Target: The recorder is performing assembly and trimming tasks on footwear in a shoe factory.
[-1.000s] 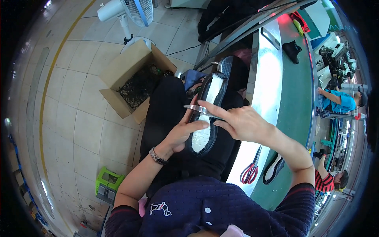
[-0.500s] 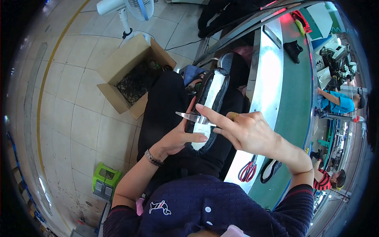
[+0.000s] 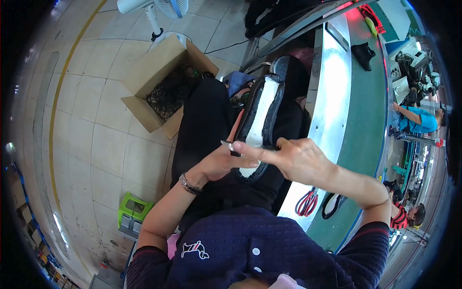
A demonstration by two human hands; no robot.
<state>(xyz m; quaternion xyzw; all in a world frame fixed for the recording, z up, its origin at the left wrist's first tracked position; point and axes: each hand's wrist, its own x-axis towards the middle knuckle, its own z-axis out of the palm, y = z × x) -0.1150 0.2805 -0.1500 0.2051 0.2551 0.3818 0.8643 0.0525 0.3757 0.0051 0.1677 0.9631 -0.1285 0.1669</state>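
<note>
A black shoe (image 3: 264, 113) lies bottom up over my lap, toe end away from me, with a long white strip of its underside exposed between the dark edges of its upper. My left hand (image 3: 219, 163) is closed around its near left side, thumb lying across the white bottom. Over the shoe's near part, my right hand (image 3: 305, 161) holds a knife, index finger stretched along it. Only a short bit of the shiny blade (image 3: 226, 143) shows past that fingertip, at the shoe's left edge. The handle is hidden in my hand.
To my right run a metal ledge (image 3: 328, 84) and a green belt (image 3: 356, 120), with red-handled scissors (image 3: 306, 204), another upturned shoe (image 3: 332, 204) and a black boot (image 3: 363, 55). An open cardboard box (image 3: 139, 74), a fan (image 3: 153, 21) and a green stool (image 3: 132, 210) stand left. People work beyond the belt.
The knife has turned from lying broad side up across the shoe's bottom to nearly edge-on, mostly hidden. My right index finger has moved left and a little nearer. The view has shifted slightly.
</note>
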